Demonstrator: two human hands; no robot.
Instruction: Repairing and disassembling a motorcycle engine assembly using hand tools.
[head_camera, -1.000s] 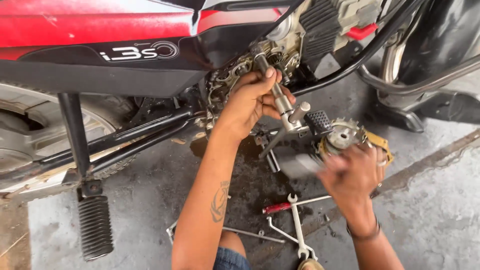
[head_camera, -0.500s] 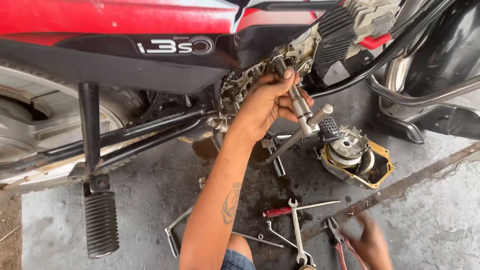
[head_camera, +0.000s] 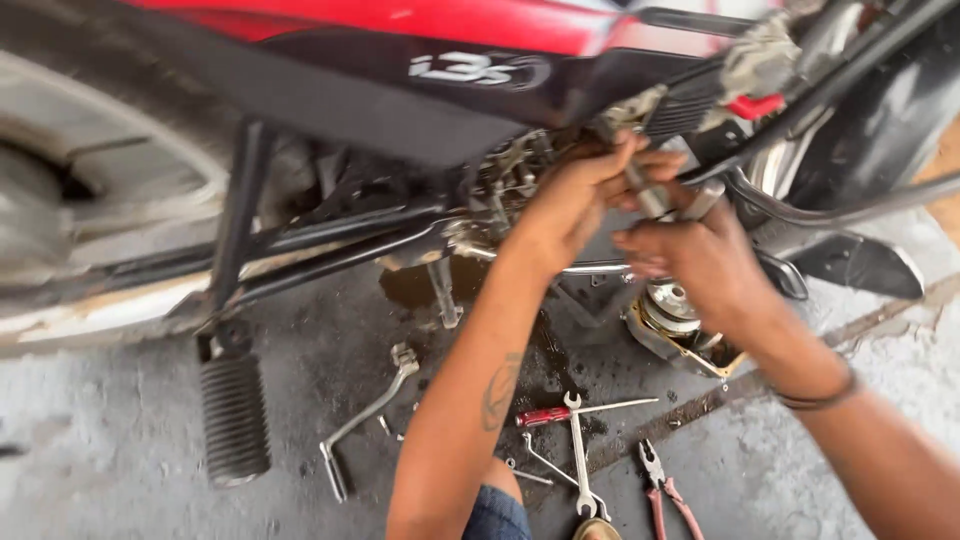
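Note:
My left hand (head_camera: 580, 200) is up at the open engine side (head_camera: 520, 170) of a red and black motorcycle, fingers closed around a grey metal tool shaft (head_camera: 650, 195) that sticks out of the engine. My right hand (head_camera: 695, 260) is closed just below and to the right of it, gripping the lower end of the same tool; motion blur hides the exact grip. A removed engine part with a round metal hub (head_camera: 675, 310) lies on the oily floor under my right hand.
On the concrete floor lie a red-handled screwdriver (head_camera: 545, 415), crossed spanners (head_camera: 580, 455), red-handled pliers (head_camera: 665, 495) and a bent kick lever (head_camera: 365, 420). A ribbed rubber footpeg (head_camera: 235, 420) hangs at left. The rear wheel (head_camera: 60, 210) is at far left.
My right hand rose from the tools on the floor up to the tool at the engine. The view has shifted left and closer.

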